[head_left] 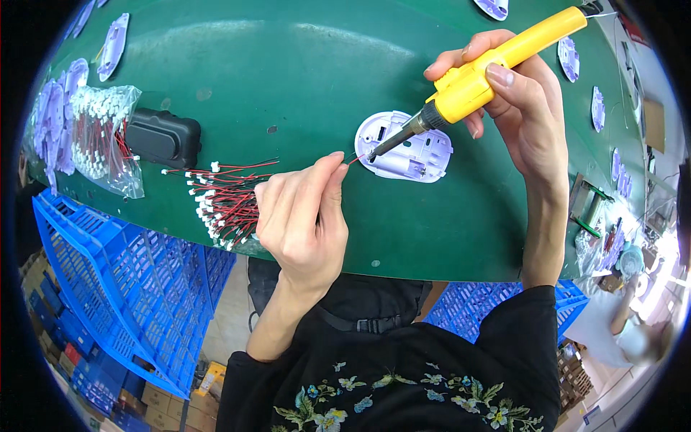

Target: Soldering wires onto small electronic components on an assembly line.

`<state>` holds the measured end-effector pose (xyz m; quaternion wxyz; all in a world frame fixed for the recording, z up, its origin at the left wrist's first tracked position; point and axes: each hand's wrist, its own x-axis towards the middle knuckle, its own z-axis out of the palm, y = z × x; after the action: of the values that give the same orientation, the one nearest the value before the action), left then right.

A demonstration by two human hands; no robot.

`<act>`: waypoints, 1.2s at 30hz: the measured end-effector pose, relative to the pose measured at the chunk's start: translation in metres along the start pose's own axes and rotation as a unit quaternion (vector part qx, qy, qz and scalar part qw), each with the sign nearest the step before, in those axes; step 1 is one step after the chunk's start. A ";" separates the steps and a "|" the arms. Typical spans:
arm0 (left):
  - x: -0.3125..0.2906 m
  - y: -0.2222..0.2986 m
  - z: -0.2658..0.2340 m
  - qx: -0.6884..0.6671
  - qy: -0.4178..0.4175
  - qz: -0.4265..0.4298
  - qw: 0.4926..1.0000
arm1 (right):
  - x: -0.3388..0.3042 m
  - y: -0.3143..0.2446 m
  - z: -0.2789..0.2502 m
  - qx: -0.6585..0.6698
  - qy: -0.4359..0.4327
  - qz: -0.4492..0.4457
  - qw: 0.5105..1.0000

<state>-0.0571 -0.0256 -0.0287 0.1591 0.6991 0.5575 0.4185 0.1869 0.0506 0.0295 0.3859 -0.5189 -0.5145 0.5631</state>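
Observation:
In my right hand (531, 108) is a yellow soldering iron (471, 88), gripped by its handle and slanting down to the left. Its dark tip reaches the left part of a pale lilac plastic shell (403, 167), which lies open side up on the green table. My left hand (304, 216) pinches a thin red and black wire (353, 160), whose end meets the shell beside the iron's tip. Whether the tip touches the wire is too small to tell. Partly behind my left hand lies a bundle of red and black wires with white connectors (224, 205).
On the left of the green table (288, 79) are a black case (165, 138), a clear bag of connector wires (106, 140) and stacked lilac shells (52, 129). A spool on a green stand (592, 210) stands at the right edge. Blue crates (137, 281) sit below the table.

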 end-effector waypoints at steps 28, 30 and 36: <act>0.000 0.000 -0.001 -0.010 -0.012 -0.002 1.000 | 0.001 0.003 -0.003 0.019 0.003 -0.015 1.000; 0.000 0.002 -0.002 -0.011 -0.019 -0.011 1.000 | 0.001 0.003 -0.004 0.026 0.001 -0.018 0.999; -0.001 0.001 -0.002 -0.002 -0.026 -0.016 1.000 | 0.001 0.004 -0.003 0.026 0.006 -0.011 1.000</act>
<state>-0.0573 -0.0276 -0.0273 0.1811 0.7006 0.5633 0.3989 0.1906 0.0511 0.0258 0.4085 -0.5064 -0.5033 0.5687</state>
